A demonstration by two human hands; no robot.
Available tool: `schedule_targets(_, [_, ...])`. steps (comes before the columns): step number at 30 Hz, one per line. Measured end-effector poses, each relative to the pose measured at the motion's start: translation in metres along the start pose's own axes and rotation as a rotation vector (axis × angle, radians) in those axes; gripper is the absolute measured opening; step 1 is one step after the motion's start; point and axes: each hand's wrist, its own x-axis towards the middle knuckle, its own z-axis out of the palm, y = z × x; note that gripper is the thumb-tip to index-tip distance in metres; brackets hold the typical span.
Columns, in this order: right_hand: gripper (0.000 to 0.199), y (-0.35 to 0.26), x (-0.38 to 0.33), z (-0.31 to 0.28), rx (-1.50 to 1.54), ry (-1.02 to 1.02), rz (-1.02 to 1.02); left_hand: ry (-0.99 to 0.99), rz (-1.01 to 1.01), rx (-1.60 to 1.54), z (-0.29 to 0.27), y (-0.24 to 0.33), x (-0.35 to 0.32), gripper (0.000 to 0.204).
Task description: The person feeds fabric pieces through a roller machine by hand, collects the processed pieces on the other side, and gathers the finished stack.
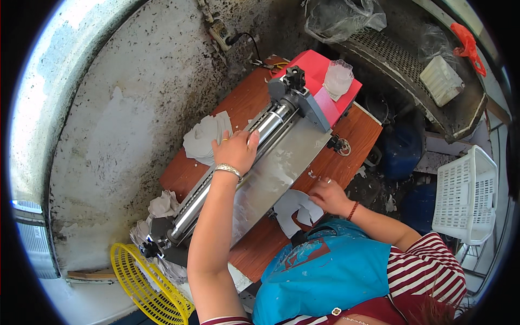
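Observation:
A machine with a long shiny metal roller (271, 122) stands diagonally on a brown wooden table. My left hand (236, 151) reaches over the roller with fingers stretched and thumb apart, nothing visible in it. Just beyond its fingertips lies a stack of white curved cut-out pieces (203, 142). On the near side, my right hand (331, 198) has its fingers closed at the edge of white cut-out pieces (295, 206) by the table's front edge. Between the hands, the machine's metal plate (265, 187) carries whitish smears.
A clear plastic cup (338, 78) rests on the red machine housing (317, 65). Crumpled white scraps (162, 206) and a yellow basket (149, 287) are at lower left. A white crate (466, 195) stands at right, near blue containers (401, 151). A stained wall (124, 135) rises behind.

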Motion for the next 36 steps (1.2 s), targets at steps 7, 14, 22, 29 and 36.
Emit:
schedule_targets(7, [0.041, -0.007, -0.013, 0.038, -0.173, -0.106, 0.171, 0.075, -0.001, 0.017, 0.003, -0.015, -0.026, 0.050])
schedule_targets(14, [0.035, -0.005, -0.007, 0.048, -0.117, -0.024, 0.189, 0.089, 0.013, -0.040, 0.000, -0.013, -0.033, 0.048])
schedule_targets(22, [0.027, -0.001, -0.007, 0.043, -0.275, 0.104, -0.141, 0.049, -0.006, -0.098, -0.004, -0.013, -0.035, 0.044])
schedule_targets(29, [0.026, -0.009, -0.006, 0.037, -0.362, 0.147, -0.226, 0.068, 0.000, -0.100, -0.003, -0.014, -0.039, 0.043])
schedule_targets(36, [0.021, -0.014, -0.005, 0.036, -0.388, 0.169, -0.294, 0.127, 0.044, -0.069, -0.002, -0.016, -0.043, 0.044])
